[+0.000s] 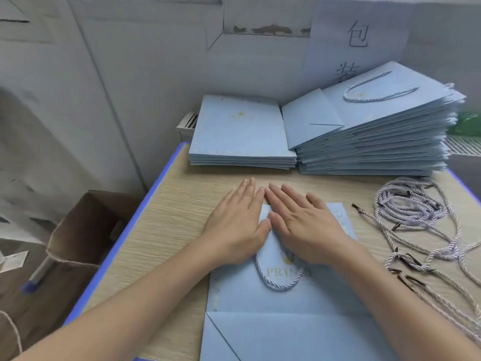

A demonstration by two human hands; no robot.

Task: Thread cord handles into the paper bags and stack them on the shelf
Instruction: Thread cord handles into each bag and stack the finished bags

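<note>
- Bare counter [166,230] lies open on the left.
- Two bag stacks [242,134] [369,131] block the back.
- Loose cords [416,230] crowd the right side.

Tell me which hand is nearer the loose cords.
Right. The right hand lies flat on the bag, beside the loose cords; the left hand lies farther off.

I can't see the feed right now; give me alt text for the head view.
Both hands, left hand and right hand, press flat on a light blue paper bag whose cord handle is threaded. Behind stand a stack without handles and a taller finished stack; loose cords lie right.
</note>
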